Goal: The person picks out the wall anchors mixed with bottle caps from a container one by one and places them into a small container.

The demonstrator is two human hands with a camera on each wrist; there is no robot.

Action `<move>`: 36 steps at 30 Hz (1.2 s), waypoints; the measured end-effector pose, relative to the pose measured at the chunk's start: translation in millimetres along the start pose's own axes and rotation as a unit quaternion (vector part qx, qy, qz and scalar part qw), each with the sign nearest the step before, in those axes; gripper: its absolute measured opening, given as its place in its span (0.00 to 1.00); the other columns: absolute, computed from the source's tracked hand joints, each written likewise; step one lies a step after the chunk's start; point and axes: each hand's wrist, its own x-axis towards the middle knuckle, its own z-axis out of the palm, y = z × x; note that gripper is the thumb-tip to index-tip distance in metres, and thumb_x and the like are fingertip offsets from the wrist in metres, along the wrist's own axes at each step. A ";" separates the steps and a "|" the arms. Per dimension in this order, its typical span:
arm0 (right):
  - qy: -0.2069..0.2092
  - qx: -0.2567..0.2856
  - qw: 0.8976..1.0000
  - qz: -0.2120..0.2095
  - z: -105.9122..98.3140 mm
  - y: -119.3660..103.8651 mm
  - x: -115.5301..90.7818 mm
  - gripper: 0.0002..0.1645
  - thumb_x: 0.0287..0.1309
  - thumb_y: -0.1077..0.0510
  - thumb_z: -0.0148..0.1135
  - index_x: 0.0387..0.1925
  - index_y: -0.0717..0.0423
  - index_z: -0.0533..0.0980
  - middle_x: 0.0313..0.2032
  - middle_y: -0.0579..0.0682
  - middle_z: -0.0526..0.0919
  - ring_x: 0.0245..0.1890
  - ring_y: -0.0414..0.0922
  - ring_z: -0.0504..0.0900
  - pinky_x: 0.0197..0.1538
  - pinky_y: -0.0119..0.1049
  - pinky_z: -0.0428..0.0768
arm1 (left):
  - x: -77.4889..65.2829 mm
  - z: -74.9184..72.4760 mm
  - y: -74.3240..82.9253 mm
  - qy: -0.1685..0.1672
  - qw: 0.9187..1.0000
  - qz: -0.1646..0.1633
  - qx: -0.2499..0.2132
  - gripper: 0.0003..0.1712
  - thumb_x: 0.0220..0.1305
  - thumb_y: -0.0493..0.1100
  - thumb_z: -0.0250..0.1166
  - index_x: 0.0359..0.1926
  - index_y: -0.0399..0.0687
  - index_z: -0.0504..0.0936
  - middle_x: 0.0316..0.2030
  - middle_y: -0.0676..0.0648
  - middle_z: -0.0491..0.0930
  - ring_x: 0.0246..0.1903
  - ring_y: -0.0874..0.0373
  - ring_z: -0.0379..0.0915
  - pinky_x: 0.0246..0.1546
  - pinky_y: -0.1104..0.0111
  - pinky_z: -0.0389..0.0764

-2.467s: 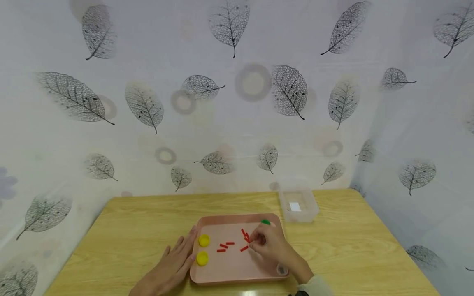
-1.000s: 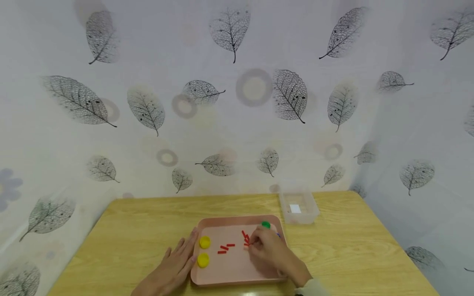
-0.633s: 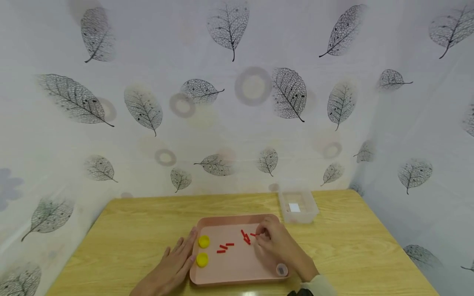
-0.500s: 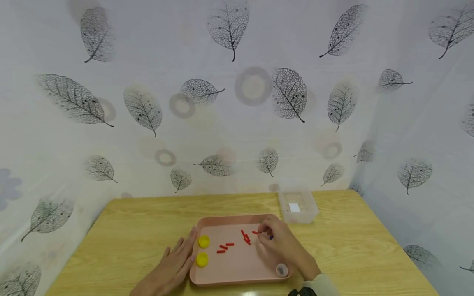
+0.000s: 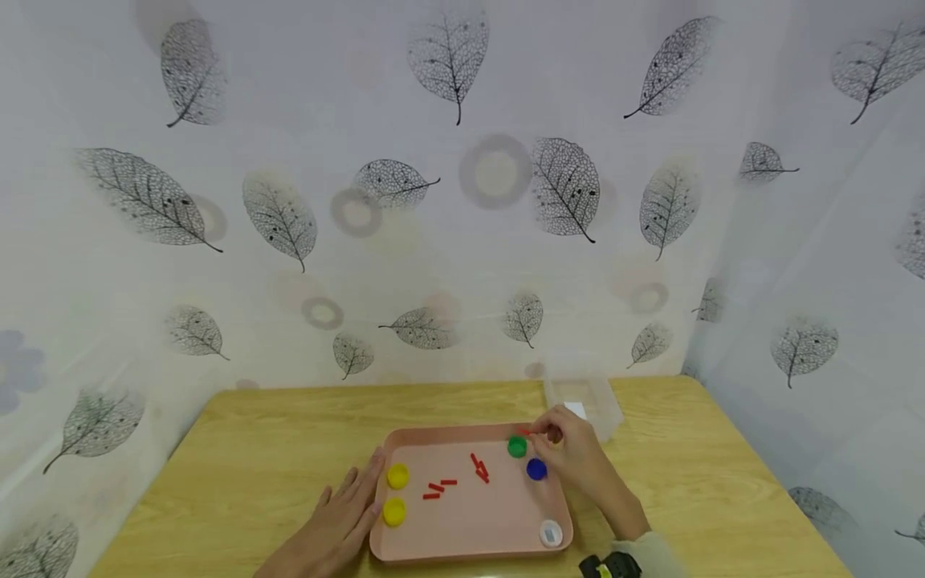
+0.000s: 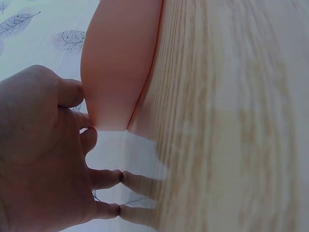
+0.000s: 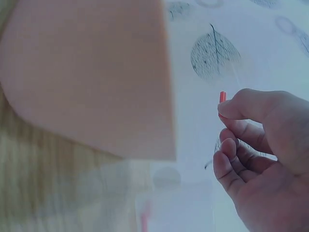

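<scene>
My right hand [image 5: 574,453] pinches a short red stick [image 7: 222,99] between thumb and forefinger, above the back right corner of the pink tray [image 5: 477,522]. Just beneath and left of it lies a green cap [image 5: 516,447], with a blue cap [image 5: 536,469] nearer me. My left hand [image 5: 336,514] touches the tray's left side with its fingers extended. Beside it, inside the tray, sit a yellow cap [image 5: 397,476] and a second yellow cap [image 5: 393,512]. Loose red sticks [image 5: 437,488] lie left of centre, and more red sticks [image 5: 480,470] lie right of it.
A translucent box [image 5: 607,409] with a white label stands behind the tray, partly hidden by my right hand. A whitish round cap [image 5: 551,533] is in the tray's front right corner. The wooden table [image 5: 289,425] meets a leaf-patterned wall covering at its back.
My right hand has taken a red stick from the right-hand group and carried it right and back. The green and blue caps now show fully. The left hand stays on the tray.
</scene>
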 end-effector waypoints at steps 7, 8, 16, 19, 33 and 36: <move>0.068 -0.026 0.997 -0.006 -14.4 13.4 2.3 0.13 0.51 0.73 0.74 0.33 0.55 0.81 0.30 0.41 0.78 0.27 0.35 0.74 0.29 0.30 0.77 | 2.0 1.3 -4.3 0.010 1.000 0.008 0.003 0.36 0.84 0.56 0.40 0.84 0.54 0.40 0.81 0.47 0.41 0.76 0.29 0.44 0.63 0.22 0.40; 0.076 -0.031 0.997 -0.008 -16.6 15.0 2.5 0.14 0.51 0.73 0.74 0.33 0.55 0.81 0.30 0.42 0.78 0.27 0.35 0.74 0.29 0.30 0.77 | 1.9 1.1 -4.4 0.013 1.000 0.009 0.003 0.36 0.84 0.56 0.40 0.84 0.54 0.40 0.81 0.47 0.42 0.76 0.29 0.44 0.63 0.22 0.40; 0.120 -0.050 0.992 0.011 -29.5 27.2 2.8 0.12 0.49 0.75 0.75 0.32 0.60 0.82 0.29 0.47 0.80 0.27 0.39 0.76 0.29 0.36 0.81 | 1.7 0.2 -5.2 0.012 1.000 0.006 0.003 0.36 0.84 0.56 0.40 0.84 0.55 0.41 0.81 0.48 0.43 0.76 0.30 0.45 0.63 0.22 0.41; 0.130 -0.056 0.990 0.025 -31.2 32.1 2.4 0.11 0.49 0.74 0.74 0.31 0.60 0.82 0.29 0.47 0.80 0.27 0.38 0.76 0.30 0.36 0.81 | 2.2 0.0 -5.3 0.009 1.000 0.004 0.002 0.36 0.84 0.56 0.40 0.84 0.55 0.41 0.81 0.48 0.43 0.76 0.30 0.45 0.63 0.22 0.40; 0.169 -0.061 0.983 0.040 -39.1 50.6 -2.1 0.08 0.50 0.75 0.73 0.30 0.63 0.83 0.27 0.50 0.81 0.25 0.43 0.77 0.31 0.22 0.77 | 2.0 -0.6 -4.7 0.004 1.000 0.004 0.000 0.37 0.84 0.56 0.40 0.84 0.55 0.40 0.81 0.48 0.42 0.76 0.30 0.44 0.63 0.22 0.39; 0.172 -0.058 0.982 0.046 -39.8 51.0 -1.5 0.07 0.51 0.74 0.73 0.30 0.63 0.83 0.27 0.50 0.81 0.25 0.44 0.78 0.31 0.22 0.76 | 2.3 -0.5 -4.5 0.002 1.000 0.001 0.001 0.37 0.84 0.57 0.40 0.84 0.56 0.39 0.81 0.48 0.42 0.76 0.31 0.44 0.63 0.22 0.39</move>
